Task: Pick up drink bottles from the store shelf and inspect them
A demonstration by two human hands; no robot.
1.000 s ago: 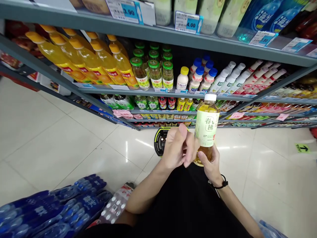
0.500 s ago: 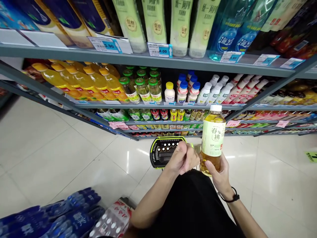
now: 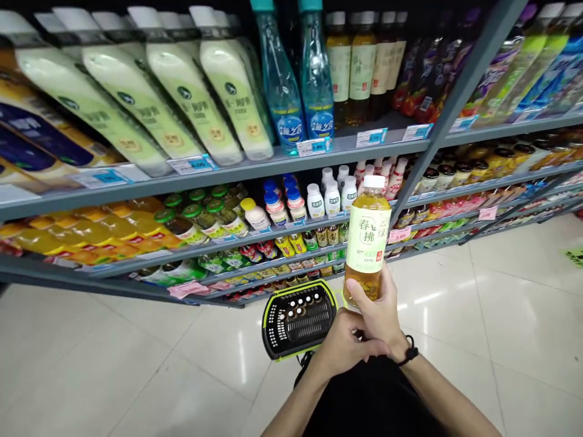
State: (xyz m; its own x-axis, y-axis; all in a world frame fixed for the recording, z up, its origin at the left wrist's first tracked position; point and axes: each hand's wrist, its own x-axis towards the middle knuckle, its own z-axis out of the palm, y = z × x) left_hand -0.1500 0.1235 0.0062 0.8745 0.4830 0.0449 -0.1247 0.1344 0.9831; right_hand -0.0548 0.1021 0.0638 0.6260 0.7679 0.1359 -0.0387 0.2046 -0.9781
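My right hand grips the lower part of a clear tea bottle, thumb across its front. The bottle is upright, with a white cap, a pale green label and amber liquid inside. A black band circles my right wrist. Just beside and below, my left hand is closed, fingers curled, thumb reaching across to the heel of my right hand. Whether anything lies within its fingers is hidden. Left of my hands, a black basket with a lime-green rim stands on the floor, several white-capped bottles in it.
A grey drinks shelf runs across ahead, with several tiers of bottles. Similar tea bottles stand on the upper tier, beside blue bottles. Yellow juice bottles lean lower left. Pale floor tiles spread below.
My view has swung up and right, showing more of the upper shelf. My left hand has moved against my right hand's heel. The bottle stays in my right hand.
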